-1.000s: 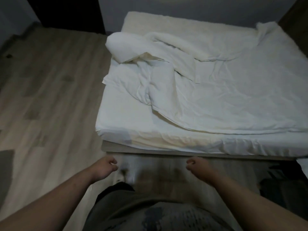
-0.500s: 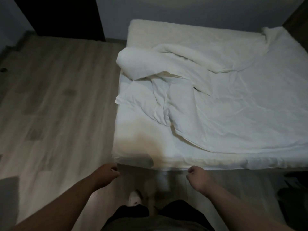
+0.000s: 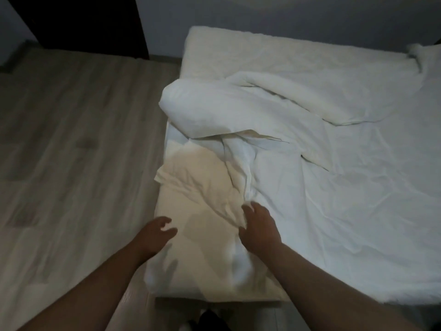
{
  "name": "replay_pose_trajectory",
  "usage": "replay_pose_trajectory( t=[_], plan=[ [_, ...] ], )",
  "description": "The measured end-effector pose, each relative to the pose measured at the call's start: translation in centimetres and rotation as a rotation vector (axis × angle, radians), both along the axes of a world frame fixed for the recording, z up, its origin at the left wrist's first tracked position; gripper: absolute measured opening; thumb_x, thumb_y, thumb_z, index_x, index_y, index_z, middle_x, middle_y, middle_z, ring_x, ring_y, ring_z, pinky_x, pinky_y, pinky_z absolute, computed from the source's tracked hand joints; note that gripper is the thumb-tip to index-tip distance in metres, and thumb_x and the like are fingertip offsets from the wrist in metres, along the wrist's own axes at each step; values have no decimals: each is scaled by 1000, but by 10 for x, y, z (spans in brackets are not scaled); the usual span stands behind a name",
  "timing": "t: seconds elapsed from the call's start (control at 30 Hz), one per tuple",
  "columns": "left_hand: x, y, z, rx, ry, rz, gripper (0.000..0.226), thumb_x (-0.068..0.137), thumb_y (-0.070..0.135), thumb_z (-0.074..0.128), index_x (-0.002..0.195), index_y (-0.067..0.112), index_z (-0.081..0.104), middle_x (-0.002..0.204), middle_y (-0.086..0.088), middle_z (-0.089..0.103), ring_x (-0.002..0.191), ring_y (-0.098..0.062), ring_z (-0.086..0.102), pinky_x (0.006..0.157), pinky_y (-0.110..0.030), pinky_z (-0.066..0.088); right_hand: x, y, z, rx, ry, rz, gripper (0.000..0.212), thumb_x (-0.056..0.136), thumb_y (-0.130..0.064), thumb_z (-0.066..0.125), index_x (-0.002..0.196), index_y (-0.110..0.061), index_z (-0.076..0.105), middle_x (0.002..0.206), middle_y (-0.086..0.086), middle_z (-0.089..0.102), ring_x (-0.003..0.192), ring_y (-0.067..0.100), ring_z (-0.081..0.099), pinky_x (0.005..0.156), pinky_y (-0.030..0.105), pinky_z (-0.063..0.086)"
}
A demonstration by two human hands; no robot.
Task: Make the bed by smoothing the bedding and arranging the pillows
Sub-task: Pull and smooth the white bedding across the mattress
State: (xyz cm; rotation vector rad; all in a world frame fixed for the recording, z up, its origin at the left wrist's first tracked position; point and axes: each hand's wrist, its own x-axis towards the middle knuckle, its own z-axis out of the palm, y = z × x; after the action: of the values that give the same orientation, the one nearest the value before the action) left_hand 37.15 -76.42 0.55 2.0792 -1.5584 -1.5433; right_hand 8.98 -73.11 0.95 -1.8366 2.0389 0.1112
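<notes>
A white bed (image 3: 181, 278) fills the right of the view, its near left corner just below me. A crumpled white duvet (image 3: 322, 177) lies over it, bunched and folded back into a thick roll (image 3: 202, 108) near the left edge. My right hand (image 3: 259, 226) reaches onto the duvet's rumpled near-left edge, fingers spread and touching the fabric. My left hand (image 3: 155, 232) hovers over the bare sheet at the bed's left side, fingers loosely spread, holding nothing. No pillow can be told apart from the bedding.
Light wooden floor (image 3: 71, 163) stretches left of the bed. A dark doorway or cabinet (image 3: 78, 22) stands at the back left against the grey wall (image 3: 262, 13). The bed frame's edge (image 3: 214, 303) shows at the near corner.
I have stepped up to the bed's near left corner. Both hands, curled in front of me before, have opened and reached forward over the bedding, the right one onto the duvet edge.
</notes>
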Motion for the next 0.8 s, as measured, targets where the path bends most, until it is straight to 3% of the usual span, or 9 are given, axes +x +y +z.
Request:
replay_pose_trajectory(
  t=[0.17,0.23,0.37,0.47,0.57,0.6,0.67,0.73,0.8],
  plan=[
    [-21,-105,-50,-178,-103,-87,71,90,30,66,148,8,32,154,-14,30,141,-25,30,112,-31,25,-9,-84,-58,110,-60,-47,85,84,-62,55,152,-35,11,161,14,1,147,35,4,117,49,19],
    [-20,-140,-70,-291,-207,-130,78,88,33,68,149,5,28,154,-17,29,142,-26,28,114,-31,21,-16,-100,-78,218,-105,-110,91,81,-66,57,152,-38,9,160,17,-3,147,35,7,117,49,21],
    [-14,-198,-100,-298,-224,-171,95,84,49,66,153,8,14,159,-11,20,146,-23,19,119,-33,16,-30,-102,-103,135,97,-59,43,91,-52,46,130,-35,48,137,9,42,121,31,50,95,41,45],
    [-13,-227,-118,-128,-61,-126,110,79,60,65,153,6,5,159,-9,20,142,-21,29,114,-36,28,-27,-101,-114,-1,53,-79,27,94,-35,47,114,-27,64,114,1,65,107,26,61,88,34,49],
    [-22,-229,-133,-187,-105,-52,78,85,41,70,145,5,35,142,-15,48,122,-23,52,96,-30,44,-21,-102,-118,-46,-76,-122,25,94,-32,48,107,-23,67,108,1,70,105,24,62,87,32,48],
    [-26,-227,-135,-270,-109,-44,51,86,35,70,125,6,55,121,-16,64,103,-24,61,79,-28,49,-19,-101,-118,-62,-105,-127,24,94,-33,49,105,-22,68,106,2,70,104,24,62,85,32,47],
    [-35,-218,-126,-343,34,7,15,86,27,69,86,14,62,75,-7,66,70,-21,59,52,-22,44,-14,-94,-115,-85,-152,-135,24,95,-33,49,99,-20,68,102,4,70,100,26,62,79,32,44],
    [-29,-206,-114,-323,168,-5,15,86,23,70,84,11,62,68,-4,61,67,-18,56,53,-24,45,3,-84,-109,-78,-219,-137,27,98,-32,47,93,-15,68,98,8,69,96,29,61,75,34,41],
    [-13,-194,-105,-293,212,40,22,80,24,75,94,9,66,80,-9,64,75,-20,59,65,-32,49,25,-74,-105,-46,-279,-133,37,100,-37,42,89,-10,65,95,10,67,93,31,60,74,35,37]
  ],
)
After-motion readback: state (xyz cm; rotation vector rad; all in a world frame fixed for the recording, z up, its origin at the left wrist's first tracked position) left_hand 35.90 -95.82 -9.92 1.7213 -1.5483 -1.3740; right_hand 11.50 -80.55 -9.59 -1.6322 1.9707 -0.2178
